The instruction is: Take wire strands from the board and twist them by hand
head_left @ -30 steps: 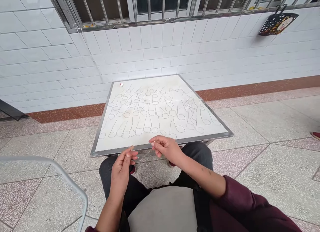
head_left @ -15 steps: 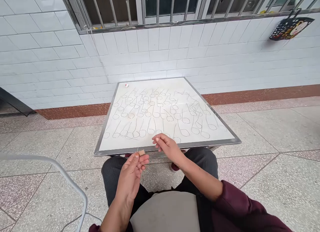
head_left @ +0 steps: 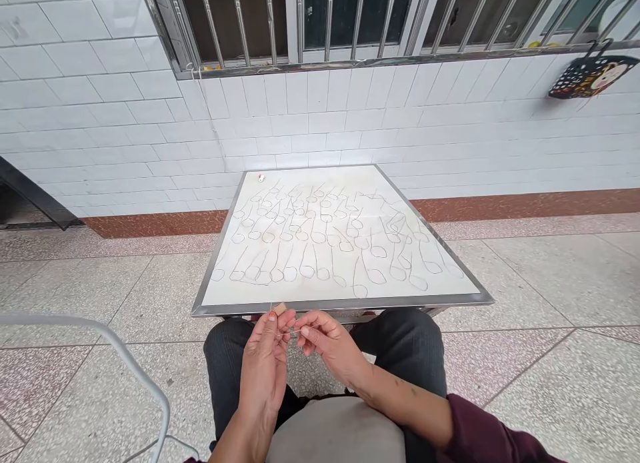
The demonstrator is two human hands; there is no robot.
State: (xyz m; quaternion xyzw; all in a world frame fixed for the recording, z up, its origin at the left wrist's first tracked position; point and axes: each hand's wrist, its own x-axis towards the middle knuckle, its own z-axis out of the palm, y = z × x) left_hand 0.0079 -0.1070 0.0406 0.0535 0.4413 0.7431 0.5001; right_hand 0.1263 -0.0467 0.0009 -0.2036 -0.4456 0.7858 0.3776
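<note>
My left hand (head_left: 265, 350) pinches a small tan block (head_left: 280, 309) between thumb and fingers, just below the table's front edge. A thin wire or thread sticks up beside the block. Close against it, my right hand (head_left: 327, 343) has thumb and fingertips pressed together on a fine thread (head_left: 290, 332) that runs between both hands. Many thin looped wires or threads (head_left: 307, 271) lie in rows on the white table (head_left: 220, 291). A small white and red item (head_left: 261, 178) sits at the table's far left corner.
Behind the table stands a white tiled wall (head_left: 310, 123) with a barred window (head_left: 350, 23). A patterned bag (head_left: 593, 76) hangs at the upper right. A grey curved tube (head_left: 125, 346) is at the lower left. My knees are under the table's front edge.
My right hand has come down from above the table's front edge to beside my left hand, and its fingers now hold the thread. The view has shifted slightly.
</note>
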